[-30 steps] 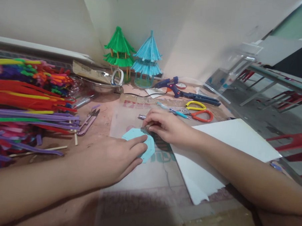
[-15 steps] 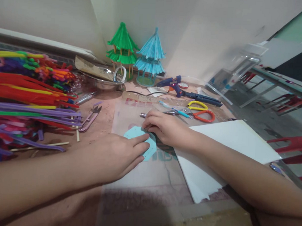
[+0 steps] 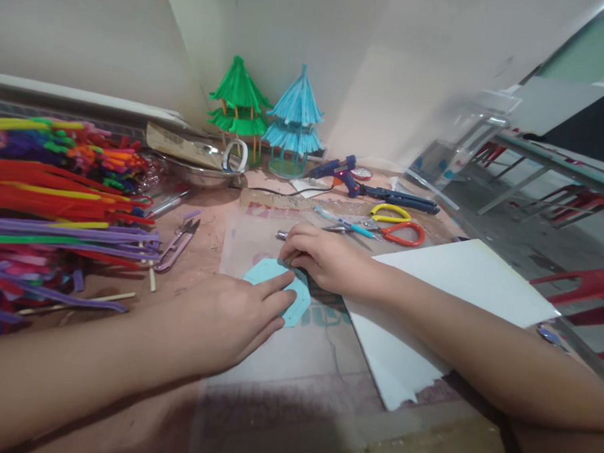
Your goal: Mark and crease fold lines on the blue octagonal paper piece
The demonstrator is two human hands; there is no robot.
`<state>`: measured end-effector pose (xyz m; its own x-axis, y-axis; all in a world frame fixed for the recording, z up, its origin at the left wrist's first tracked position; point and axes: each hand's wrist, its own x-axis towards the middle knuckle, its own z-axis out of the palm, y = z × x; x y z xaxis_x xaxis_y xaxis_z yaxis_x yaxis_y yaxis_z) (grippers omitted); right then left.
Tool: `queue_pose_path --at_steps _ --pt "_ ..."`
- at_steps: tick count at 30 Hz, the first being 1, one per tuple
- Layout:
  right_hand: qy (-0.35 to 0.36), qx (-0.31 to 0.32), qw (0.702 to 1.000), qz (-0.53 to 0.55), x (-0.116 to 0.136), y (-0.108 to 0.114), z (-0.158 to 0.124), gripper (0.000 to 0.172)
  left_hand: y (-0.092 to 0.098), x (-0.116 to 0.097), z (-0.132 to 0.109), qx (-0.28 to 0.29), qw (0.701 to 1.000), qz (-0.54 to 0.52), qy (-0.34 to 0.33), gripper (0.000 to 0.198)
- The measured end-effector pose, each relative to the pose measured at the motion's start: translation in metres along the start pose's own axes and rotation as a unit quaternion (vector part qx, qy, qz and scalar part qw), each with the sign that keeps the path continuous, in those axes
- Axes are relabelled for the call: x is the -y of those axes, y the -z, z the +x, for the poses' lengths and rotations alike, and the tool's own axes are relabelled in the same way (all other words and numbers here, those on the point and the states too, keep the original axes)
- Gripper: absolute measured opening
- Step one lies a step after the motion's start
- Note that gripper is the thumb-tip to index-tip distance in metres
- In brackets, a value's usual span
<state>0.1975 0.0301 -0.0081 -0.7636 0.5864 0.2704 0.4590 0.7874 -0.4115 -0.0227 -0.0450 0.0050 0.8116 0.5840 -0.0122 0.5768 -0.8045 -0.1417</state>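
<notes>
A light-blue paper octagon (image 3: 265, 269) with small dark dots near its edge lies on the clear-covered work surface. My left hand (image 3: 218, 323) rests flat across it, fingers stretched out and pressing on its middle. At the octagon's upper right edge is my right hand (image 3: 320, 257), its fingers curled and pinched together. Whatever those fingertips grip, if anything, is hidden behind them. Just beyond that hand lie scissors with one yellow and one red-orange handle (image 3: 404, 233) and a blue pen (image 3: 359, 230). White sheets (image 3: 417, 338) with a torn corner extend beneath my right forearm.
Bundles of coloured pipe cleaners (image 3: 58, 196) crowd the left side, near small thread snips (image 3: 178, 246). Along the back stand a metal bowl (image 3: 199, 175), green (image 3: 240, 93) and blue (image 3: 294, 109) two-tiered model pavilions, and a glue gun (image 3: 337, 168) with its cord. Red chairs (image 3: 574, 292) are at right.
The camera view has shifted slightly, so most things appear a little further left and the back ones lower. Both hands keep nearly the same pose on the octagon.
</notes>
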Motion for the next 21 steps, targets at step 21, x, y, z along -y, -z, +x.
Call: queue_pose_path --at_steps 21 --pt "-0.015 -0.012 0.999 0.033 -0.0002 0.0034 0.0011 0.021 0.0042 -0.002 0.0017 0.012 1.0 0.005 0.003 0.035"
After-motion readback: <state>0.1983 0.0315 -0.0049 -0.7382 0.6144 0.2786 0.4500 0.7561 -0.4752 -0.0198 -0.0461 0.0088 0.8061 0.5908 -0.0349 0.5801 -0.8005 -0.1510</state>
